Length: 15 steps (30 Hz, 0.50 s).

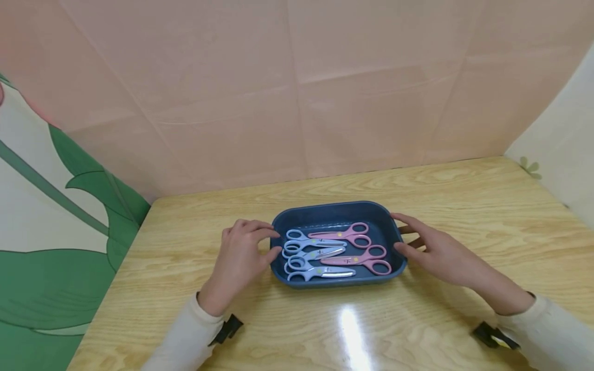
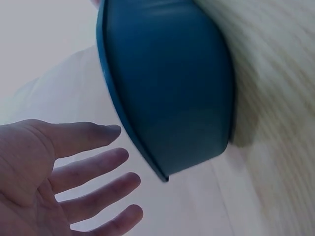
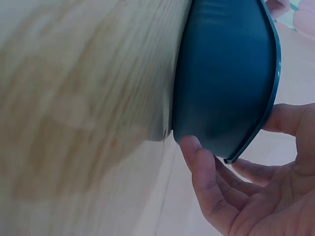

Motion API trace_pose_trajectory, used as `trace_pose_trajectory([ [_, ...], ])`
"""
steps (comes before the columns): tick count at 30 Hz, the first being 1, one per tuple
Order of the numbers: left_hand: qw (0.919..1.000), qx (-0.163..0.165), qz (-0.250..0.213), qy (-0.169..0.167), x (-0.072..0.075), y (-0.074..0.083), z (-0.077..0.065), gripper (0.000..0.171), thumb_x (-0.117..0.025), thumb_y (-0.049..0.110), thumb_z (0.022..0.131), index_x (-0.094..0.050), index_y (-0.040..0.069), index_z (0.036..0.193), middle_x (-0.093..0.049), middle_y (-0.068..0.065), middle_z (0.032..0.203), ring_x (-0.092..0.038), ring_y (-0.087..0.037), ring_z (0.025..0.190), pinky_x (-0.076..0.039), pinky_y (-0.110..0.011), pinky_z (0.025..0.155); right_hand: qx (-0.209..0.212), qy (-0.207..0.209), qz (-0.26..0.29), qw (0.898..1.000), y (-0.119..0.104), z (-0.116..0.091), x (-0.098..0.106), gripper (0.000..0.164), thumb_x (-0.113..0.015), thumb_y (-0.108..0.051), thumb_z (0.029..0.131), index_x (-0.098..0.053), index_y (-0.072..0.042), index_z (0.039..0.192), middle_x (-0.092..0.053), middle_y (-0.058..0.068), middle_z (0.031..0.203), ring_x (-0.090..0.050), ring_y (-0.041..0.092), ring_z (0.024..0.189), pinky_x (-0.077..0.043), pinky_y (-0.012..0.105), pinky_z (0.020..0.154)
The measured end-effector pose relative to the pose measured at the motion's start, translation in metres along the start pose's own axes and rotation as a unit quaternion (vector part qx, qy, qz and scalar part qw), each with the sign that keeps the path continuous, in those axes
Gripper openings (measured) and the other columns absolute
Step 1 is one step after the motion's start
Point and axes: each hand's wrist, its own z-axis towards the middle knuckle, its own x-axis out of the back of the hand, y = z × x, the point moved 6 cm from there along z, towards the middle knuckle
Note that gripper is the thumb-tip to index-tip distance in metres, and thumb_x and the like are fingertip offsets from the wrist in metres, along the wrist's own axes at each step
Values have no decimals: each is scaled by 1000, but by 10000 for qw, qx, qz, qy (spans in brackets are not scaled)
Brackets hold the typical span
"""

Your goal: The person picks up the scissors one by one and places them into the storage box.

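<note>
A dark blue tray (image 1: 341, 284) lies on the table with several pairs of scissors in it. Light blue scissors (image 1: 320, 252) are stacked on its left side, and two pairs of pink scissors (image 1: 355, 260) lie on the right, handles rightward. My left hand (image 1: 241, 257) is at the tray's left end, thumb and fingers spread; in the left wrist view its fingertips (image 2: 120, 155) sit just beside the rim, apart from it. My right hand (image 1: 433, 252) holds the tray's right end, thumb over the rim and a finger against the outer wall (image 3: 226, 73) near the base.
The wood-grain table (image 1: 185, 288) extends around the tray. A pinkish sheet (image 1: 297, 103) stands behind it, a green leaf-patterned panel (image 1: 46, 278) on the left and a pale panel (image 1: 561, 134) on the right.
</note>
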Motion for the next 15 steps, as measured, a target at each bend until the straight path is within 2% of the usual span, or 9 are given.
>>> trace_pose_trajectory([
  [7,9996,269,-22,-20,3,-19,-5,32,-84,29,79,-77,19,108,-72,-2,119,-59,-29,113,-43,-52,88,75,-29,-126,9999,5,2,5,63,-54,-38,102,-30,-13,156,-53,27,142,-68,37,109,-60,46,78],
  [15,9984,453,-148,-317,-6,-41,-20,38,-78,34,85,-74,16,118,-68,-7,129,-57,-33,121,-42,-56,91,-93,240,-673,9974,14,-4,18,57,-49,-41,104,-41,-8,150,-48,23,148,-64,41,113,-57,54,79],
])
